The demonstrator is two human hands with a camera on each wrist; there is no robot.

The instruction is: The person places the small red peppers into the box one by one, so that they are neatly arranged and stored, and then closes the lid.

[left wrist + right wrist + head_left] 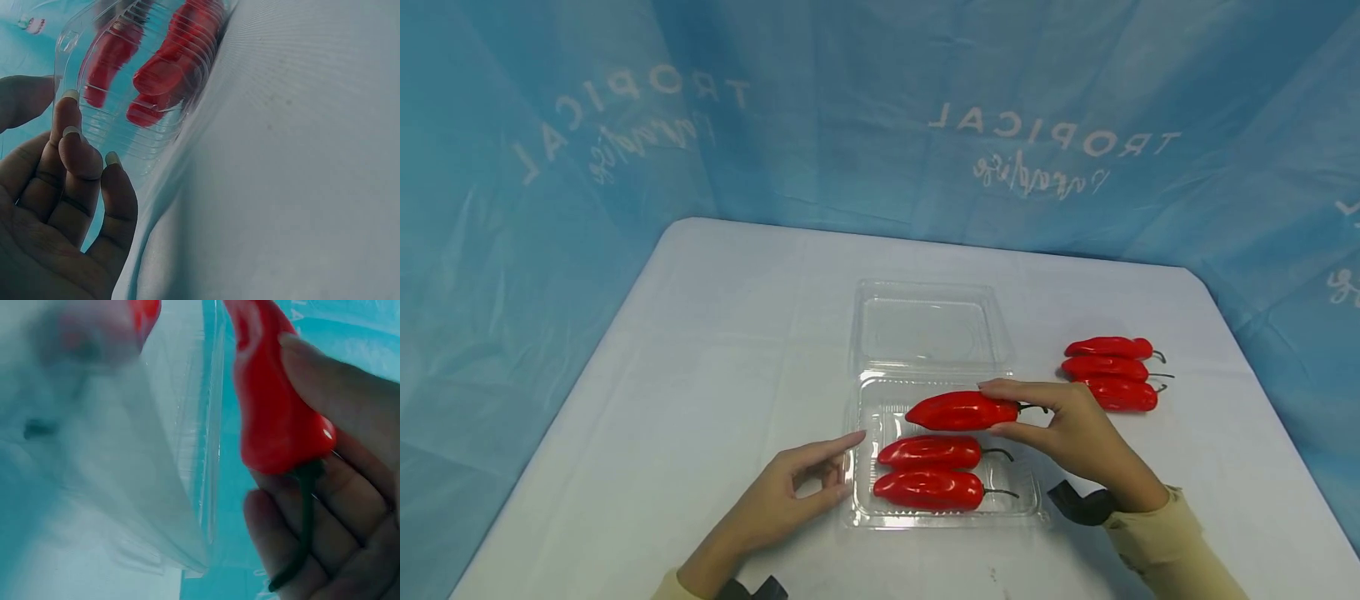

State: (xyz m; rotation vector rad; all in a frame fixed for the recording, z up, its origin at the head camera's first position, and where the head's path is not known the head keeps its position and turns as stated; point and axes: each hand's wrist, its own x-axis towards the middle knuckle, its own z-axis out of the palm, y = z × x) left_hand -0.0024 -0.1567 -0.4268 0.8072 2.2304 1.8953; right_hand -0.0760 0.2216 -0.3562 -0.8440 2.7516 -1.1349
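My right hand (1067,421) pinches a glossy red chili pepper (962,411) near its stem end, between thumb and fingers. Its dark green stem hangs beside the palm in the right wrist view. The pepper is over the back part of a clear plastic clamshell container (951,522). Inside, toward the front, two more red peppers, a rear one (928,452) and a front one (928,490), lie side by side with stems to the right. My left hand (790,492) is at the container's left wall, relaxed fingertips (74,132) right at the plastic, thumb and index finger apart.
The container's clear lid (925,325) lies folded back behind its base. Three red peppers (1108,367) lie in a row on the white table (715,350) at the right. A blue curtain (850,108) with white lettering hangs behind the table and along its sides.
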